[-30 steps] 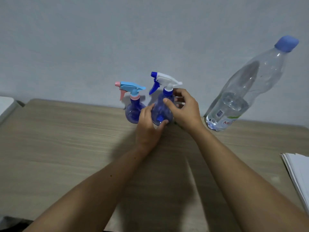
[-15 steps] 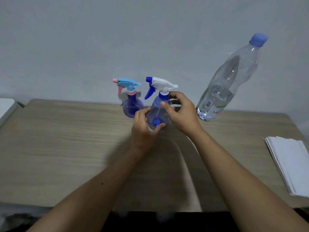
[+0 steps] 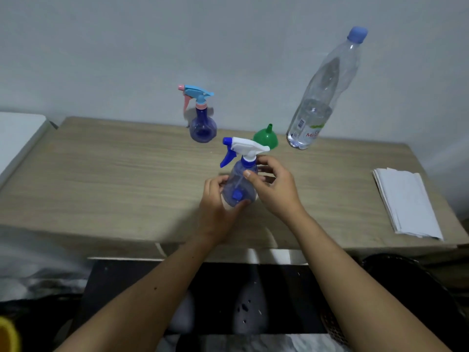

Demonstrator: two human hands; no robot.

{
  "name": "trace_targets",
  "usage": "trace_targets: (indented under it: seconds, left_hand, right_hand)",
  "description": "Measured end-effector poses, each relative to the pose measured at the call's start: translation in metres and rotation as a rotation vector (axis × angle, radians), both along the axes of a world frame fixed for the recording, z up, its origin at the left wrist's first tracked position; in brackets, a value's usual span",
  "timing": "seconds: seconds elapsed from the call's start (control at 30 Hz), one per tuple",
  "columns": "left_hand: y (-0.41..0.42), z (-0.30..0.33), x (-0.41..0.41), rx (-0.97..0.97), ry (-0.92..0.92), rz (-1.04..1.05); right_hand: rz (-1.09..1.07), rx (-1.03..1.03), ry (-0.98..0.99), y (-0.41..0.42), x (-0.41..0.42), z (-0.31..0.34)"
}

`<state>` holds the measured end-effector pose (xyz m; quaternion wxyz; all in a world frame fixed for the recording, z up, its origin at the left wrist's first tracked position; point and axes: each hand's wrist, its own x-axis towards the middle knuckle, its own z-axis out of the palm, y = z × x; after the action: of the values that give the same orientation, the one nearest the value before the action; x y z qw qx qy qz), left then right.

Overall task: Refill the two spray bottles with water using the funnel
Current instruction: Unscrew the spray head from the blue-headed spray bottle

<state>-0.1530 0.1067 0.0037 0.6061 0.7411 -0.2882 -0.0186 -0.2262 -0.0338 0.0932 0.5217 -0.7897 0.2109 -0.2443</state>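
Observation:
A clear blue spray bottle with a white-and-blue trigger head (image 3: 239, 184) stands mid-table between my hands. My left hand (image 3: 215, 207) wraps its round body from the left. My right hand (image 3: 272, 189) holds the neck just under the blue collar, thumb and fingers on it. A second spray bottle with a light-blue and pink head (image 3: 201, 123) stands alone near the wall. A green funnel (image 3: 266, 137) lies upside down behind the held bottle, spout up. A large clear water bottle with a blue cap (image 3: 322, 97), partly filled, stands at the back right.
The wooden table (image 3: 114, 179) ends at a front edge just below my wrists. A stack of white paper (image 3: 406, 201) lies at the right edge. A white surface (image 3: 17, 133) adjoins the table on the left. Dark floor and a black basket-like object (image 3: 406, 288) lie below.
Both hands have drawn the white-headed spray bottle away from the wall toward me. The green funnel, hidden before, now shows behind it. The view has tilted down.

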Motion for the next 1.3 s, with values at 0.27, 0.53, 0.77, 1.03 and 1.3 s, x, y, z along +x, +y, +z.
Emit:
trace_targets:
  seconds: [0.27, 0.53, 0.77, 1.03, 1.3]
  left_hand:
    - [0.03, -0.005, -0.031, 0.051, -0.086, 0.03]
    - [0.033, -0.006, -0.028, 0.108, -0.162, 0.03]
    - [0.029, -0.013, -0.024, 0.171, -0.259, 0.056]
    - [0.033, -0.01, -0.021, 0.188, -0.222, -0.01]
    - [0.033, -0.002, -0.021, 0.232, -0.17, -0.047]
  right_hand:
    - [0.032, -0.021, 0.037, 0.023, -0.029, 0.001]
    - [0.062, 0.189, -0.026, 0.029, -0.018, 0.019]
    - [0.02, 0.313, -0.024, 0.023, -0.02, 0.022]
    - [-0.062, 0.247, -0.013, 0.033, -0.024, 0.028]
    - [0.058, 0.267, 0.066, 0.03, -0.028, 0.03]
